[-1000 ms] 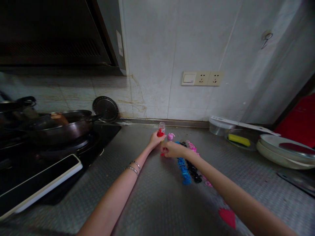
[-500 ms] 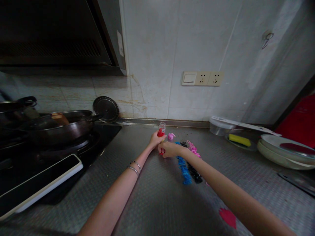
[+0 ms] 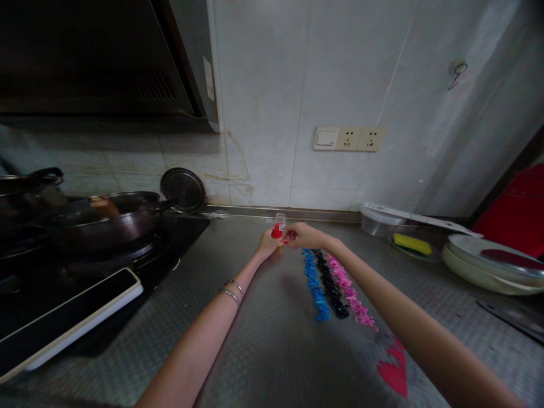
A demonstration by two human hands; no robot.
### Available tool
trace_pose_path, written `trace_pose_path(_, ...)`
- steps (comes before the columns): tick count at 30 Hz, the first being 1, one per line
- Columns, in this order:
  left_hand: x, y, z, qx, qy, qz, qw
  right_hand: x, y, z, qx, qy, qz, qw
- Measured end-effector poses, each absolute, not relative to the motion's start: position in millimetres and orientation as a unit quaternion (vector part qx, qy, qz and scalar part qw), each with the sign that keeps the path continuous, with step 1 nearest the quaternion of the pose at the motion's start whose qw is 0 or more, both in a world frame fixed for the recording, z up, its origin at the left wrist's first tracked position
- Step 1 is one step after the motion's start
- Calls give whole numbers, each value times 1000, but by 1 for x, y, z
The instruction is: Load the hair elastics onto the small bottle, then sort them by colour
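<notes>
My left hand (image 3: pixel 268 242) is wrapped round a small clear bottle (image 3: pixel 280 217) with red bands in its lower part. Close against it on the right, my right hand (image 3: pixel 300 235) has its fingers pinched, and a bit of red, apparently red rubber bands (image 3: pixel 285 242), shows at the fingertips. Below and right of my hands lie three rows of small rubber bands: blue bands (image 3: pixel 315 289), black bands (image 3: pixel 331 286) and pink bands (image 3: pixel 349 294). The pink bottle cap is hidden behind my right hand.
At left, a pan (image 3: pixel 114 218) stands on the black stove (image 3: pixel 85 283). To the right are a clear tub (image 3: pixel 376 222), a yellow sponge (image 3: pixel 412 244), stacked white dishes (image 3: pixel 488 272) and a knife (image 3: pixel 510 316). A red heart shape (image 3: pixel 394 371) lies under my right forearm.
My right hand has moved up and slightly right, from below the bottle to beside it. It now covers the pink cap, and the pink row shows more fully. My left hand stays put.
</notes>
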State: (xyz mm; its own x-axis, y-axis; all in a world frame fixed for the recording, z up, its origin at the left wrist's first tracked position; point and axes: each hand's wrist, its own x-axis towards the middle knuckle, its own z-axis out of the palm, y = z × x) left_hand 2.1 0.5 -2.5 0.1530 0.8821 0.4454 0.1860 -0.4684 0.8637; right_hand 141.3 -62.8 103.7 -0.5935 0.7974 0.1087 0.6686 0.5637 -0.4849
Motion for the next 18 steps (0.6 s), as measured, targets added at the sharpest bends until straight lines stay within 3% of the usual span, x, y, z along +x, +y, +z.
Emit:
trace_pose_path(9,1,1,-6,662,403,526,349,145,-20,159,-479,-843,41,240)
trace_pose_path(18,0,0,-6,657,396,527,366,134,-8,151,-473,-861,17,184)
